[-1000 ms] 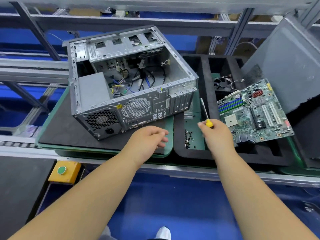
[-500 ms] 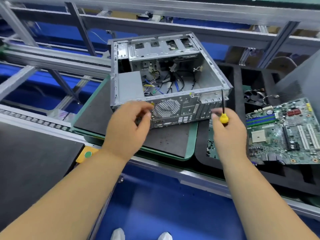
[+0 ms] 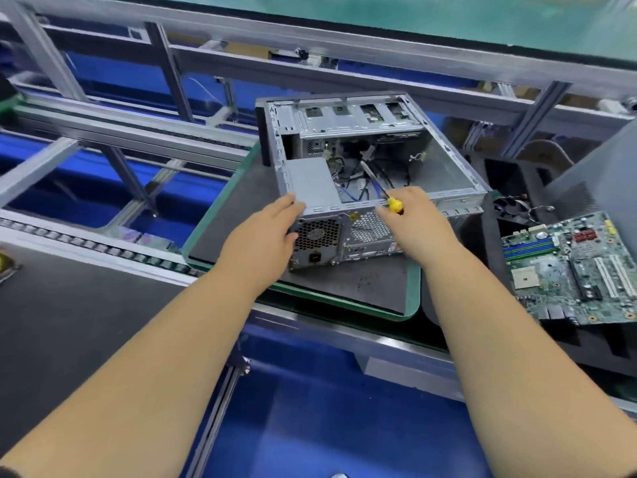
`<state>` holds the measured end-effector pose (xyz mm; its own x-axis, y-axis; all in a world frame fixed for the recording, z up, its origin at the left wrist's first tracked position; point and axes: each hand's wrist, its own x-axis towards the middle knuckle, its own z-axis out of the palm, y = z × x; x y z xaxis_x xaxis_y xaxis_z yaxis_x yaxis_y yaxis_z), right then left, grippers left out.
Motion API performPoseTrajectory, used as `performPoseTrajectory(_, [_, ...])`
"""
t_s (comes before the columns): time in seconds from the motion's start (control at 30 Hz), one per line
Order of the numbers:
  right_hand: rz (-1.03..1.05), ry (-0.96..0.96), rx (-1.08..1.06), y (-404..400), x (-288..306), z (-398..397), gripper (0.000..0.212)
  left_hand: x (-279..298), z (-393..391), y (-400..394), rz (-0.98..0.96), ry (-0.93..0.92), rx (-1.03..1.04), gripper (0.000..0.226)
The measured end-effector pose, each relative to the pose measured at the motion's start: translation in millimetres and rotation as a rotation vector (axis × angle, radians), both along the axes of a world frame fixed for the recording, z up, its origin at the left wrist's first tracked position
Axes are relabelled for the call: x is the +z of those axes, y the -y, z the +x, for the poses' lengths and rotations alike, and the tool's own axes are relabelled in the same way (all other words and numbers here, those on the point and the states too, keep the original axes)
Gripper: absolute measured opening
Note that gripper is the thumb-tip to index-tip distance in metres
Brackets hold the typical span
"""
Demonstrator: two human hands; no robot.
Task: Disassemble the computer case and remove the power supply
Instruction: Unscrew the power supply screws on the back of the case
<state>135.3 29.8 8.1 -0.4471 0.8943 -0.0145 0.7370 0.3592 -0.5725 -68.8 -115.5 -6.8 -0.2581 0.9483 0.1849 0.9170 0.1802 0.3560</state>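
The open grey computer case (image 3: 448, 167) lies on its side on a dark mat, rear panel toward me. The grey power supply (image 3: 312, 182) sits in its near left corner, its fan grille (image 3: 317, 232) facing me. My left hand (image 3: 272, 232) grips the case's near left corner at the power supply, fingers over the top rim. My right hand (image 3: 412, 219) holds a yellow-handled screwdriver (image 3: 393, 204) at the top rim of the rear panel, its shaft pointing into the case. Loose cables (image 3: 362, 181) lie inside.
A green-edged tray (image 3: 412, 298) carries the mat and case. To the right, a green motherboard (image 3: 568, 270) rests on a black foam tray beside a cooling fan (image 3: 513, 210) and a grey side panel (image 3: 599, 167). Metal conveyor rails (image 3: 103, 122) run behind and left.
My left hand has moved from in front of the rear panel up to the case's near left corner. My right hand has brought the screwdriver leftward onto the rear panel's top rim.
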Motion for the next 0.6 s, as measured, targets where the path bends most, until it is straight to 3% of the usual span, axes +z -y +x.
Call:
performPoseTrajectory(0.03, [-0.016, -0.009, -0.016, 2.5, 4.0, -3.0, 0.014, 0.0, -1.7, 1.2, 0.007, 0.005, -0.006, 0.052])
performPoseTrajectory(0.1, [-0.004, -0.002, -0.05, 10.4, 4.5, -6.0, 0.033, -2.1, -5.5, 6.3, 0.017, 0.026, -0.024, 0.055])
performPoseTrajectory(0.2, [0.041, -0.001, -0.082, 32.4, 0.5, -2.9, 0.015, -6.9, -11.2, 16.9, 0.048, 0.072, -0.059, 0.062])
performPoseTrajectory(0.37, [0.068, -0.023, -0.161, 60.1, -5.3, 6.2, 0.032, -3.7, -16.0, 33.4, 0.045, 0.124, -0.136, 0.07])
performPoseTrajectory(0.53, [0.092, -0.021, -0.205, 79.8, -7.1, 10.7, 0.017, -2.1, -12.6, 50.4, 0.029, 0.124, -0.2, 0.073])
performPoseTrajectory(0.6, [0.085, -0.018, -0.232, 87.2, -7.1, 12.7, 0.021, -3.4, -10.6, 56.2, 0.043, 0.119, -0.227, 0.074])
